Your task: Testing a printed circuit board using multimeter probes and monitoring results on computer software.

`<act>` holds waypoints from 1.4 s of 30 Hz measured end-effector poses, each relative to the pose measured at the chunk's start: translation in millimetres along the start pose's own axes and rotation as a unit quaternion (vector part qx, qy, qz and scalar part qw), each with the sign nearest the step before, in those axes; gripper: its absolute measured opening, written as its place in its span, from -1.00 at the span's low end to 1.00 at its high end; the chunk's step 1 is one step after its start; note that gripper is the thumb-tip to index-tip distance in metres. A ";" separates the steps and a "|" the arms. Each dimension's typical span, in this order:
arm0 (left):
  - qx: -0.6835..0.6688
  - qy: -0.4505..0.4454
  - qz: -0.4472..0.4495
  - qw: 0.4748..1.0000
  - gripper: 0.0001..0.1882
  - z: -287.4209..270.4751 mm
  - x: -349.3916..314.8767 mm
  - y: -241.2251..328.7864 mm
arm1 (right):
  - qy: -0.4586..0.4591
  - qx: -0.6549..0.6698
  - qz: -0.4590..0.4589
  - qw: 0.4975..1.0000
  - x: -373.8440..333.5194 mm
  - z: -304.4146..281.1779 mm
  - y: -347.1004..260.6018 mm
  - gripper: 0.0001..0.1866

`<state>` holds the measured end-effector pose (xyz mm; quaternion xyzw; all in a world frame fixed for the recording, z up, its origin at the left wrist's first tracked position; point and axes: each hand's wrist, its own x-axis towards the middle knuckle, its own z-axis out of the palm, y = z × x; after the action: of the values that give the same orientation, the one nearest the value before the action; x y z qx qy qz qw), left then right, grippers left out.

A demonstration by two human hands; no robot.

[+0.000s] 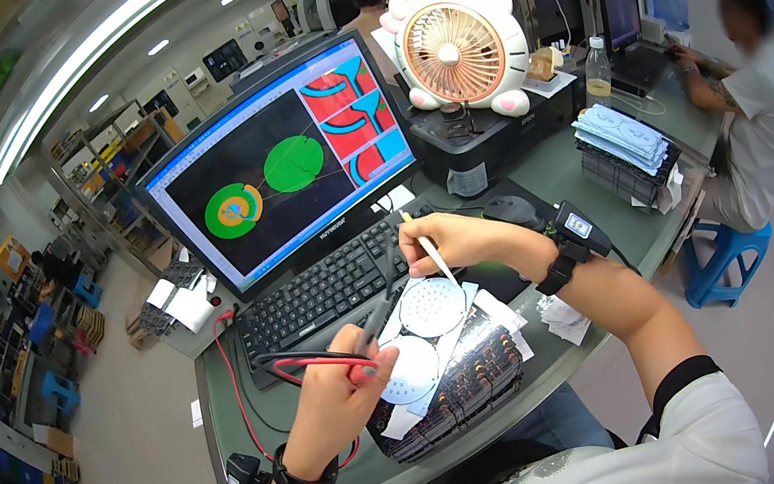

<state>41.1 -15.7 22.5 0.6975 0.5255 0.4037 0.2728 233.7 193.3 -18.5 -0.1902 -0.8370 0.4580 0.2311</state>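
My left hand (pixel 344 386) is closed round a dark, slim handle (pixel 378 322), with red and black cables (pixel 309 359) looped beside it; the kind of tool is unclear. In my right hand (pixel 453 240) a thin white pen-like stick (pixel 429 253) is pinched, its lower end at the edge of a white panel (pixel 428 390). Two round white discs with small dots, a far disc (pixel 432 307) and a near disc (pixel 407 370), make up that panel. Beneath it lies a stack of dark boards (pixel 467 396) with orange spots along its side. Both wrists wear black straps.
Behind my hands are a black keyboard (pixel 329 292) and a monitor (pixel 255 177) with green round shapes. A cat-shaped fan (pixel 453 49) stands on a black printer (pixel 482 141). At right are a mouse (pixel 511 211), stacked panels (pixel 625 148), a bottle (pixel 597 72) and a seated person (pixel 755 103).
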 end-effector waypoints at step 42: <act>-0.411 0.157 -0.066 0.895 -0.83 8.0 19.1 -10.9 | 0.231 -0.190 -0.375 0.877 -34.0 76.8 -95.4 -0.75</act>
<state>44.7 6.1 14.9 0.4142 0.3935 0.6693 0.4750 208.3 74.7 19.4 -0.0026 -0.8392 0.1122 0.5322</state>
